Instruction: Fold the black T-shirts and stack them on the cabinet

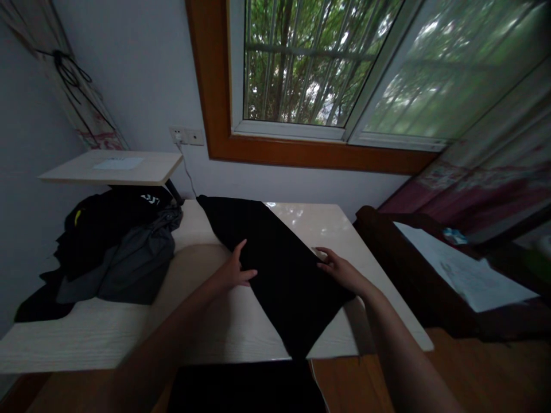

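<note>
A black piece of cloth [275,252], probably a folded garment, lies slantwise across the pale table [327,221]. One narrow corner points to the back left, another reaches the front edge. At its left edge rests my left hand [235,271], thumb and forefinger spread apart, with the fingertips over the fabric. My right hand [340,271] is at the opposite edge, its fingers slightly bent and apart, touching the cloth. Neither hand visibly grips the fabric. The undersides of both hands are hidden.
A heap of dark clothes [124,246] lies on the table's left, partly beneath a small raised shelf [112,166] with a paper on it. A cable [187,172] runs from the wall socket [186,136]. Dark wooden furniture [430,275] stands right of the table.
</note>
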Available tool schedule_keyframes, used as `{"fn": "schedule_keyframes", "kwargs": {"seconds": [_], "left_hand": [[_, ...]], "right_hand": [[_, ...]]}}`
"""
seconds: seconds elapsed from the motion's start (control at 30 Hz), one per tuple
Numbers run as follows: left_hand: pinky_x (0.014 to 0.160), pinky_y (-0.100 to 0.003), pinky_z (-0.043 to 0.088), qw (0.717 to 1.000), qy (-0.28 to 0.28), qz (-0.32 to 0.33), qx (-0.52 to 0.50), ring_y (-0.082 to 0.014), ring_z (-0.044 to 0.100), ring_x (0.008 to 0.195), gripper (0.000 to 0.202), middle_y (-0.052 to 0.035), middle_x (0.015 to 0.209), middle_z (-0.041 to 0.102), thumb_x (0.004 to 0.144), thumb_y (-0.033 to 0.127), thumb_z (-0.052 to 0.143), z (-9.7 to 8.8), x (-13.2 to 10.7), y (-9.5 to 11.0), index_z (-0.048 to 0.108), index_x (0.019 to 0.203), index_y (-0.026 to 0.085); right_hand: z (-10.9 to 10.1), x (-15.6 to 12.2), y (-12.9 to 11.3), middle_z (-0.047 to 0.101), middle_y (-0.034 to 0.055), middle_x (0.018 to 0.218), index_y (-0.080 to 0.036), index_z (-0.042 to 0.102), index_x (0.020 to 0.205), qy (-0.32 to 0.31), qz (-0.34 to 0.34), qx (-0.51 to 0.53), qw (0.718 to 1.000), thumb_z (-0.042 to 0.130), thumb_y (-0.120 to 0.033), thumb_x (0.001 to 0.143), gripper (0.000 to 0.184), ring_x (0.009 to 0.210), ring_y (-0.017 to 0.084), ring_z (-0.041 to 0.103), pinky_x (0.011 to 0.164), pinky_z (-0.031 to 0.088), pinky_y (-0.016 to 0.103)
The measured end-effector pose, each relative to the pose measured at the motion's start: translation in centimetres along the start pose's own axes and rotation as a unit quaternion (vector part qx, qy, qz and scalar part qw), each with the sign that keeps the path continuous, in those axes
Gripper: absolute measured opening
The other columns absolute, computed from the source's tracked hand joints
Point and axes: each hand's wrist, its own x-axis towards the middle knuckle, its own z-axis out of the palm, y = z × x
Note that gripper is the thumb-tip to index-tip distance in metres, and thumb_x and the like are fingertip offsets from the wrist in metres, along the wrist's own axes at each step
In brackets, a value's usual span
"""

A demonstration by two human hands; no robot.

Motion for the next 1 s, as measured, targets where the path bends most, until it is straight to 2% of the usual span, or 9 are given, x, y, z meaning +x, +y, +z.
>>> {"fn": "schedule_keyframes", "kwargs": {"seconds": [0.1, 0.17, 0.3, 0.4, 0.53, 0.6, 0.7, 0.87, 1.0], "left_hand": [[0.055, -0.029, 0.058, 1.0, -0.01, 0.027, -0.001, -0.013, 0.062, 0.06, 0.113, -0.0004, 0.088, 0.062, 0.076, 0.029, 0.08, 1.4, -0.5, -0.1, 0.006, 0.162, 0.031], [0.055, -0.028, 0.058, 1.0, -0.004, 0.023, -0.021, -0.0127, 0.063, 0.063, 0.112, -0.0018, 0.093, 0.062, 0.075, 0.026, 0.079, 1.4, -0.8, 0.0, 0.009, 0.162, 0.033], [0.063, -0.029, 0.059, 0.996, -0.058, -0.004, -0.07, -0.0147, 0.067, 0.078, 0.099, -0.0082, 0.119, 0.061, 0.076, 0.026, 0.078, -0.7, -2.9, 0.8, 0.023, 0.157, 0.037], [0.064, -0.026, 0.057, 0.992, -0.108, -0.034, -0.051, -0.0143, 0.066, 0.083, 0.085, -0.0094, 0.133, 0.057, 0.078, 0.029, 0.078, -3.0, -5.5, 1.3, 0.035, 0.151, 0.037], [0.062, -0.025, 0.055, 0.987, -0.138, -0.077, 0.008, -0.0134, 0.067, 0.075, 0.073, -0.0046, 0.115, 0.067, 0.083, 0.034, 0.073, -5.5, -8.0, 0.9, 0.04, 0.149, 0.036], [0.062, -0.027, 0.055, 0.985, -0.143, -0.091, 0.037, -0.0141, 0.067, 0.067, 0.074, -0.0018, 0.096, 0.069, 0.086, 0.04, 0.071, -6.7, -8.3, 0.3, 0.037, 0.152, 0.034], [0.06, -0.029, 0.055, 0.989, -0.078, -0.086, 0.089, -0.0167, 0.068, 0.064, 0.078, -0.0009, 0.085, 0.069, 0.087, 0.051, 0.066, -8.5, -7.8, -0.4, 0.032, 0.154, 0.03], [0.077, -0.038, 0.059, 0.971, 0.164, 0.014, 0.176, -0.024, 0.072, 0.092, 0.074, -0.0093, 0.11, 0.072, 0.084, 0.056, 0.065, -11.3, -4.9, -0.7, 0.045, 0.148, 0.025], [0.097, -0.042, 0.055, 0.959, 0.219, 0.081, 0.158, -0.027, 0.067, 0.116, 0.067, -0.0127, 0.127, 0.069, 0.084, 0.052, 0.065, -12.4, -1.5, -1.1, 0.052, 0.144, 0.024]], "right_hand": [[0.0, -0.2, 0.1, 0.07, 0.0045, 0.098, -0.022, 0.042, 0.148, -0.005, 0.002, 0.02, 1.0, 0.053, -0.038, 0.094, 0.058, 0.081, 0.021, 0.067, 0.076, 0.052, 0.033], [0.0, -0.5, 0.1, 0.069, 0.0039, 0.096, -0.022, 0.043, 0.147, -0.004, 0.003, 0.025, 1.0, 0.054, -0.038, 0.094, 0.056, 0.08, 0.021, 0.066, 0.075, 0.052, 0.033], [-0.1, -1.6, -0.3, 0.068, 0.0034, 0.095, -0.023, 0.05, 0.14, -0.034, 0.006, 0.056, 0.998, 0.057, -0.037, 0.092, 0.05, 0.083, 0.021, 0.066, 0.076, 0.053, 0.034], [0.0, -2.8, -1.2, 0.066, 0.0021, 0.095, -0.025, 0.053, 0.136, -0.114, 0.013, 0.103, 0.988, 0.065, -0.035, 0.087, 0.052, 0.084, 0.02, 0.067, 0.072, 0.054, 0.031], [0.4, -4.0, -2.7, 0.063, -0.0016, 0.088, -0.03, 0.046, 0.141, -0.244, 0.057, 0.143, 0.957, 0.074, -0.031, 0.078, 0.069, 0.067, 0.015, 0.064, 0.056, 0.051, 0.024], [0.6, -4.0, -3.3, 0.063, -0.0023, 0.085, -0.031, 0.041, 0.145, -0.266, 0.069, 0.149, 0.95, 0.076, -0.028, 0.076, 0.078, 0.062, 0.014, 0.062, 0.052, 0.049, 0.023], [0.8, -2.9, -3.9, 0.063, -0.0025, 0.081, -0.027, 0.037, 0.149, -0.234, 0.033, 0.126, 0.963, 0.071, -0.03, 0.082, 0.076, 0.06, 0.014, 0.062, 0.055, 0.05, 0.025], [2.1, 1.2, -4.2, 0.067, 0.0034, 0.093, -0.022, 0.05, 0.142, -0.058, -0.086, 0.033, 0.994, 0.06, -0.027, 0.091, 0.053, 0.076, 0.017, 0.066, 0.075, 0.053, 0.032], [4.3, 5.1, -5.0, 0.064, 0.0062, 0.105, -0.021, 0.058, 0.136, 0.038, -0.154, -0.01, 0.987, 0.061, -0.028, 0.092, 0.045, 0.092, 0.019, 0.065, 0.092, 0.05, 0.035]]}}
